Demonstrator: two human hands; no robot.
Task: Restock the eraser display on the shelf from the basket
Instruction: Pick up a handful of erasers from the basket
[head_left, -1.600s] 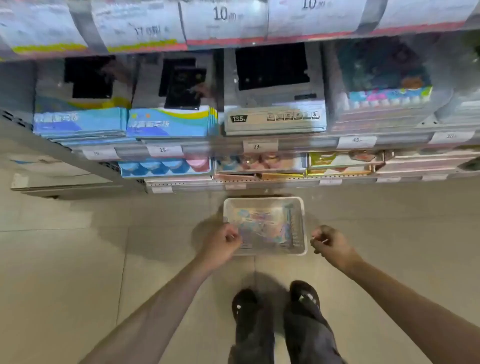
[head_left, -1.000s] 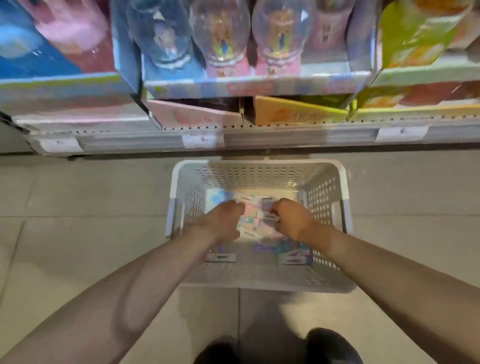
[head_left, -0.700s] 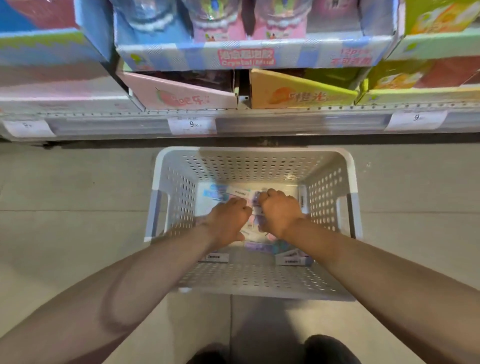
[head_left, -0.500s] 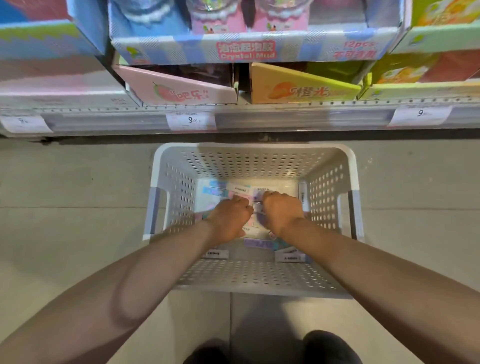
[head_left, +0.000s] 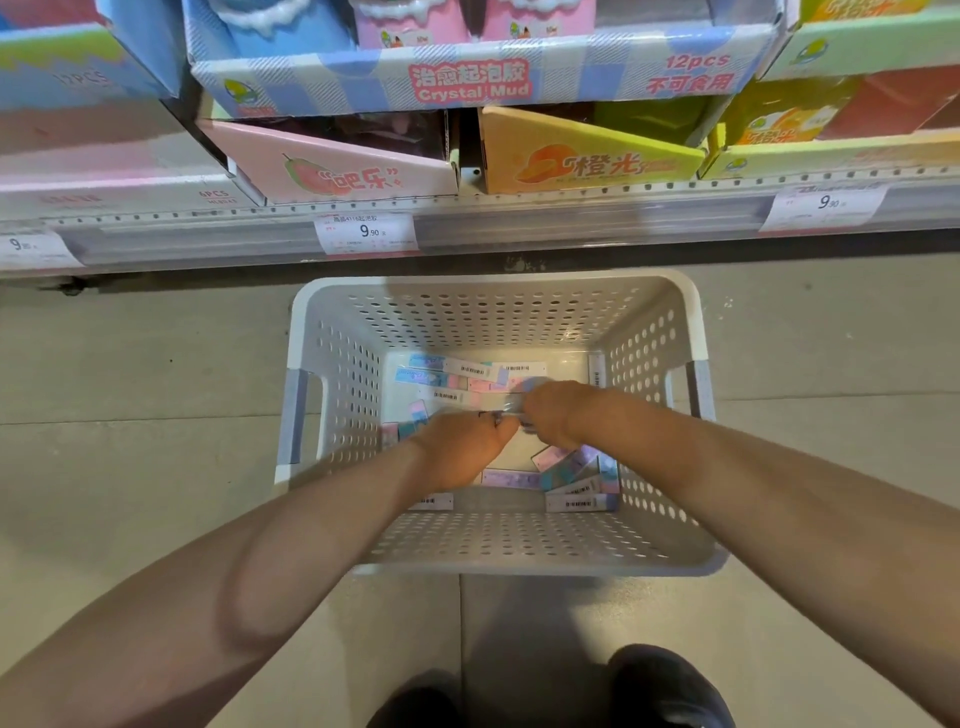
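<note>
Two hands: both are reached down inside the basket (head_left: 498, 296), which stands on the floor just in front of the shelf (head_left: 571, 223).
Left hand (head_left: 462, 447): it is seen with fingers curled, near the middle of the basket; something small appears to be pinched at its fingertips, but motion blur hides what, so its hold cannot be told.
Right hand (head_left: 550, 410): it is set just beside the left, knuckles up and fingers curled downward over the packs; whether anything is gripped cannot be told.
Erasers (head_left: 576, 486): small flat packs in pastel sleeves with barcode labels are scattered loose over the basket floor, some toward the far wall, a cluster toward the near right corner, one by the near wall.
Handling: the packs are judged light, firm and not fragile; the glossy sleeves may be slippery, and flat-lying packs may be hard to lift.
Hold: each pack is best pinched across its long edges, or several gathered into a stack and squeezed at the ends.
Display boxes (head_left: 337, 166): pink and orange cartons are lined along the shelf above the basket; an eraser display is not identified in this view.
Progress: judged early, since many packs are left in the basket.
</note>
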